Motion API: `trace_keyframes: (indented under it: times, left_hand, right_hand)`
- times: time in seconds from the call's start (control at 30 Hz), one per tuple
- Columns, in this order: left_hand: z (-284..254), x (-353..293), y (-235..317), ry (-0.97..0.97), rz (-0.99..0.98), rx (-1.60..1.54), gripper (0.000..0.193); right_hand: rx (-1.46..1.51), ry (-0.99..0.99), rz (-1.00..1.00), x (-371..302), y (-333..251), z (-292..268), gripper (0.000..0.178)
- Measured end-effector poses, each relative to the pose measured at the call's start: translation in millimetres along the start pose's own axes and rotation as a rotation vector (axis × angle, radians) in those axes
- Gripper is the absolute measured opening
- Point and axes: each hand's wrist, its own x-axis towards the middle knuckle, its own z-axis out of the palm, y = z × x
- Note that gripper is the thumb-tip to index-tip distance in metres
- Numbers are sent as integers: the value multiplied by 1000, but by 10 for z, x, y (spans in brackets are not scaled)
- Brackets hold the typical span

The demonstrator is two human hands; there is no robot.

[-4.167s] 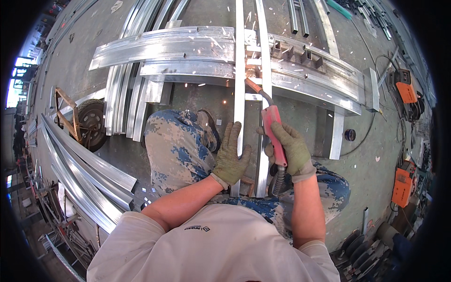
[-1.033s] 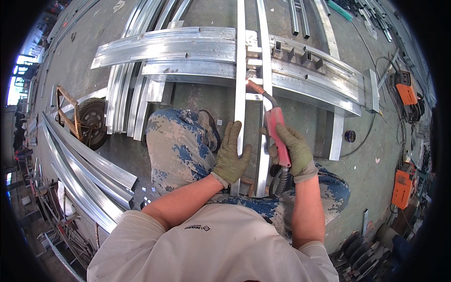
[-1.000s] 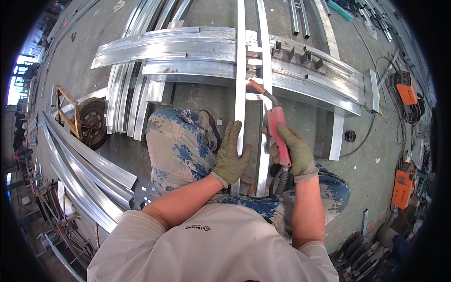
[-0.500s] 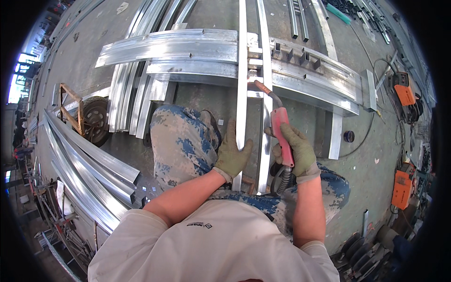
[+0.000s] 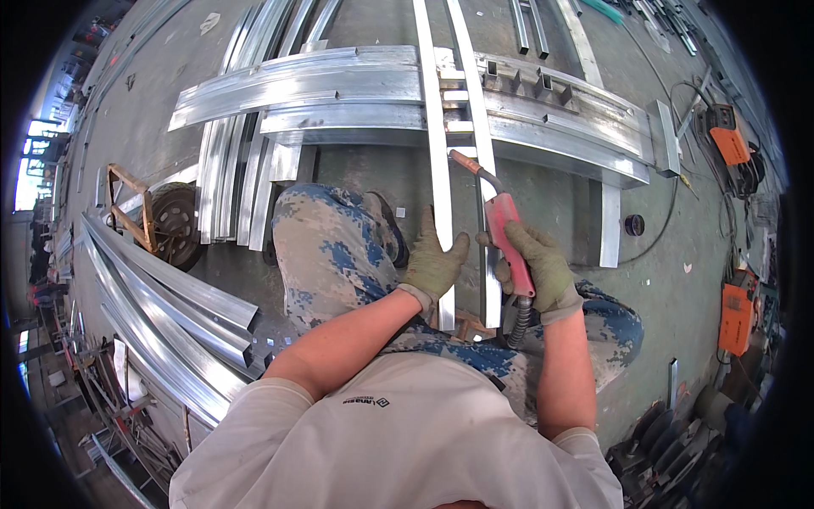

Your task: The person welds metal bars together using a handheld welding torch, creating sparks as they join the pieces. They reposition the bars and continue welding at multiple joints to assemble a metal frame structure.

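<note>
My gloved left hand (image 5: 436, 261) is closed round the left rail of a narrow ladder-like metal frame (image 5: 432, 93), near its near end. Short crosspieces join the frame's two long rails, which lie across a bench of wide metal channels (image 5: 356, 119). In my gloved right hand (image 5: 543, 267) is a red-handled welding torch (image 5: 511, 237), fingers wrapped round its grip. The torch's bent neck reaches forward, and its copper-coloured nozzle (image 5: 463, 160) is over the gap between the rails, just short of the nearest visible crosspiece. A ribbed black cable (image 5: 521, 324) runs down from the handle.
Short tube offcuts (image 5: 543, 83) stand on the bench, right of the frame. Long metal profiles (image 5: 170, 305) lie at left beside a wheeled cart (image 5: 174, 222). Two orange machines (image 5: 727, 136) with cables are at right. A small dark round container (image 5: 633, 225) sits on the floor.
The frame has slid forward, away from me, and its far end has swung left. My left hand has moved slightly right with the rail; the torch has shifted only a little.
</note>
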Motion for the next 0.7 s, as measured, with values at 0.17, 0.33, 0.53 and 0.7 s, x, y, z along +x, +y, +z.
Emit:
trace_keyframes:
  times: [0.17, 0.33, 0.53, 0.7]
  left_hand:
    - [49, 36, -138, 35, 58, 9, 101]
    - [88, 94, -284, 38, 92, 11, 101]
    - [147, 162, -471, 46, 218, -85, 99]
    - [164, 132, -416, -2, 151, -210, 98]
  right_hand:
    - [0, -30, -3, 54, 30, -61, 46]
    - [8, -14, -1, 86, 27, -18, 47]
    - [-30, -1, 4, 80, 1, 29, 46]
    - [-42, -2, 12, 96, 22, -10, 47]
